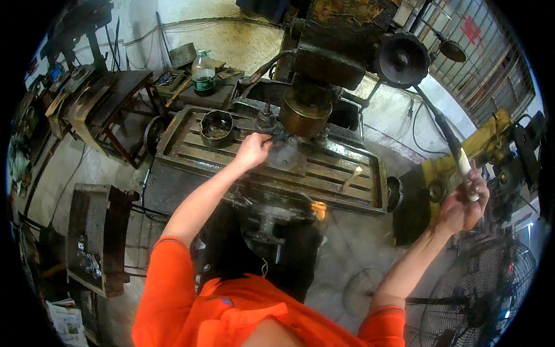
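Observation:
A greasy drilling machine stands in front of me, its slotted work table (341, 168) below the brass-coloured spindle head (303, 113). My left hand (252, 150) reaches onto the table and pinches a small dark workpiece (278, 139) right under the spindle. My right hand (465, 199) is raised at the right and grips the white-tipped end of the long feed lever (448, 136) that runs up to the machine head. Both sleeves are orange.
A dark metal ring (217, 127) lies on the table's left end. A plastic bottle (203, 72) stands behind it. A wooden crate (95, 237) sits at the left on the floor, a floor fan (485, 289) at lower right, a yellow machine (462, 156) at right.

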Available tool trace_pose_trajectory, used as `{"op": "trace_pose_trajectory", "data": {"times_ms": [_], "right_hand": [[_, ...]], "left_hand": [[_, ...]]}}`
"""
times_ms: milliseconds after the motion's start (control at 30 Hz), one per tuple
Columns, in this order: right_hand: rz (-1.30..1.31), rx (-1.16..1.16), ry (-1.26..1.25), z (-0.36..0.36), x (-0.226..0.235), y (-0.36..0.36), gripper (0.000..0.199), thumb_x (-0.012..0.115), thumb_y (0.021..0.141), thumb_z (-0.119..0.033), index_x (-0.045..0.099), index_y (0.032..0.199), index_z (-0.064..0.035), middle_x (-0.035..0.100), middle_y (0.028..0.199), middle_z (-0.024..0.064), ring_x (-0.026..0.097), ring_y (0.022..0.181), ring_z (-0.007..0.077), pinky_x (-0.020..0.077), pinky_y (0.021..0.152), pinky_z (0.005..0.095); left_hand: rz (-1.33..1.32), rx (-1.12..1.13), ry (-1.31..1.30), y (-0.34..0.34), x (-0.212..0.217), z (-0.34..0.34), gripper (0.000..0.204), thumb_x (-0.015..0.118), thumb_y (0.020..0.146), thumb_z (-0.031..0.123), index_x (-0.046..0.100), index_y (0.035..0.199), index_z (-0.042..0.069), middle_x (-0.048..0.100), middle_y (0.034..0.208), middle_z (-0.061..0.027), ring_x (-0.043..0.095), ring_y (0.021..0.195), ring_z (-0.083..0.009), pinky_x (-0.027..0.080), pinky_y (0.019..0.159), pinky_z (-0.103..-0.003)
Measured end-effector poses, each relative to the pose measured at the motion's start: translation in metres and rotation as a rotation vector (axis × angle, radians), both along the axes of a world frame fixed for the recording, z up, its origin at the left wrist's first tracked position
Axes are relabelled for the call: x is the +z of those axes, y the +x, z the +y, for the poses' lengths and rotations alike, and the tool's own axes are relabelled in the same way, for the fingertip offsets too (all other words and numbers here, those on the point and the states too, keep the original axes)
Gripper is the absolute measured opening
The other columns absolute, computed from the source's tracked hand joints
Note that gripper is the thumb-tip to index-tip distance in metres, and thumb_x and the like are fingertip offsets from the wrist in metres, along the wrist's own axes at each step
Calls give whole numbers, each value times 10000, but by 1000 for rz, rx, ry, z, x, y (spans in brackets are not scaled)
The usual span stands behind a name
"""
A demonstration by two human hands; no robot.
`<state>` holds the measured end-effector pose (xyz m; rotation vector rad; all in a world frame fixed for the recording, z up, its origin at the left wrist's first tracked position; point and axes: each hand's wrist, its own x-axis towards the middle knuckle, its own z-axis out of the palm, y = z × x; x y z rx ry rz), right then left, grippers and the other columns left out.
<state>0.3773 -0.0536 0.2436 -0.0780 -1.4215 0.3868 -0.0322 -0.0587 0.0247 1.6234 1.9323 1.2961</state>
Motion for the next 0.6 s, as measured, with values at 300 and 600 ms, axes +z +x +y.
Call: {"op": "trace_pose_trajectory", "data": {"times_ms": [300,600], "right_hand": [[13,-8,-29,-3,-12,-5,308,588,734,-345,488,723,-54,465,758,71,470,851,247,248,1024,516],[66,0,-68,-8,-24,-14,356,613,736,-389,467,683,-69,452,716,59,464,825,233,255,1015,511]], "left_hand": [[-390,-177,-183,-8,10,-14,373,524,872,124,491,1176,-91,479,572,-15,355,418,-62,296,362,-244],[-716,-259,-270,-15,12,-36,304,551,861,121,554,1114,-48,490,582,-21,376,417,-69,283,349,-222]]}}
